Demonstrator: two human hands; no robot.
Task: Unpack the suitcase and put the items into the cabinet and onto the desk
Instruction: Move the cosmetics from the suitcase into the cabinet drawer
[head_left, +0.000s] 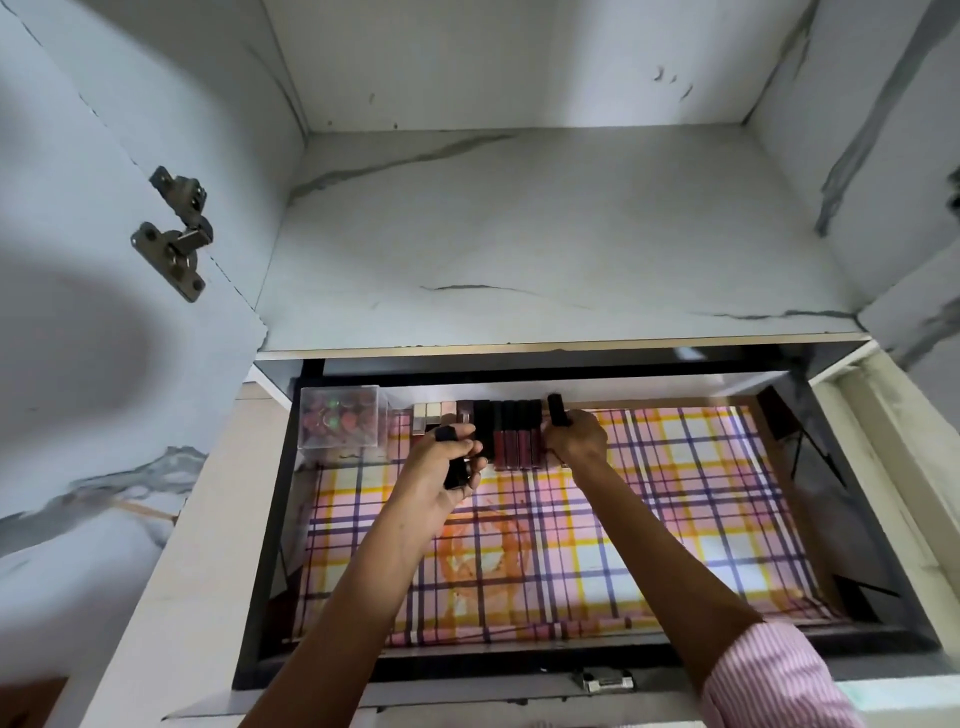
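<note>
Stocking the drawer: the right hand pinches a black tube at the three-o'clock end of the row, against the twelve-o'clock wall. The left hand grips spare tubes; the next move likely calls for laying the tube flush alongside.

No writing, label, brand or number can be read anywhere. The lip gloss tubes, the clear box and the plaid drawer liner bear no marks that are legible.
</note>
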